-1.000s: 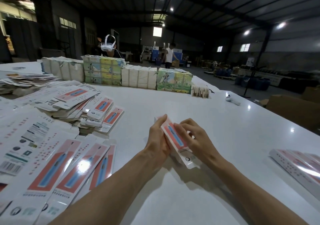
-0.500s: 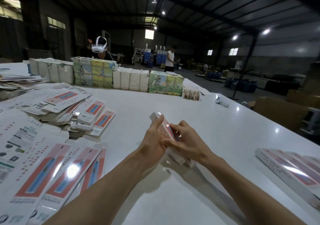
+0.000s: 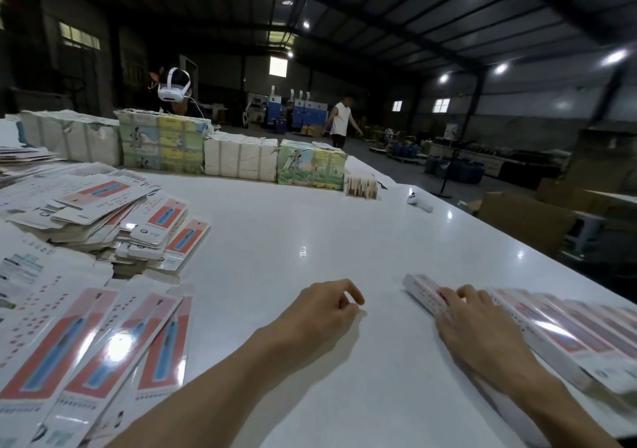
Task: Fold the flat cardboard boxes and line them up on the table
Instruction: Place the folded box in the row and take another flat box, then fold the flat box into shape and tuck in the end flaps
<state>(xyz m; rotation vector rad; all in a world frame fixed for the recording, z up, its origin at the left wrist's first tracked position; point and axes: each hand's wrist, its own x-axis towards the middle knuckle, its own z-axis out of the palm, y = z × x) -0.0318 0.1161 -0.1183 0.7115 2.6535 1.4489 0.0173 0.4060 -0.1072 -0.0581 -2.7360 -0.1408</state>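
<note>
Head view: your right hand (image 3: 472, 327) rests flat on the end folded box (image 3: 422, 290), which touches the row of folded boxes (image 3: 558, 327) (about 3 o'clock on the table (image 3: 293, 234)). Your left hand (image 3: 320, 309) hovers loosely curled, holding nothing. Flat boxes (image 3: 86, 344) lie at 9 o'clock.

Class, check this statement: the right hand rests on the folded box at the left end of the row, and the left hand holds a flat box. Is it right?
Not quite. In the head view the left hand holds nothing; it hangs loosely curled over the table. The right hand does rest on the folded box at the left end of the row.
</note>
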